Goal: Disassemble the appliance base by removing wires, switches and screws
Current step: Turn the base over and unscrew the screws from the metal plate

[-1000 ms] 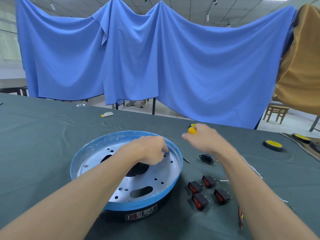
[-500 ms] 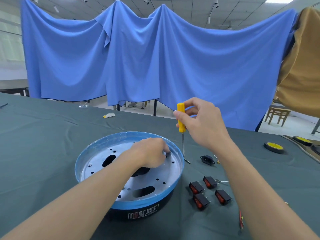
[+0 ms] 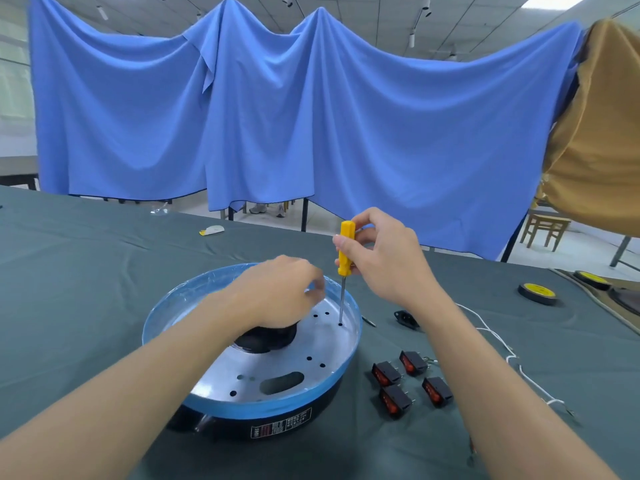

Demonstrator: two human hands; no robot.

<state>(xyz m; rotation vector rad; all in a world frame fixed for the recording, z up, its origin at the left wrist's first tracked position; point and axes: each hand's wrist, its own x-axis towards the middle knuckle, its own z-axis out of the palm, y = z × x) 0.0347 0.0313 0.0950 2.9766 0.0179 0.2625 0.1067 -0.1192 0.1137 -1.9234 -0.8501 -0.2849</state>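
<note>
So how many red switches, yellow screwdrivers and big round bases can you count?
Red switches: 4
Yellow screwdriver: 1
Round base: 1
Total: 6

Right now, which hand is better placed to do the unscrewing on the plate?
Right. The right hand grips the yellow screwdriver upright, its tip at a hole near the far rim of the metal plate. The left hand sits over the plate, fingers curled, no tool visible.
</note>
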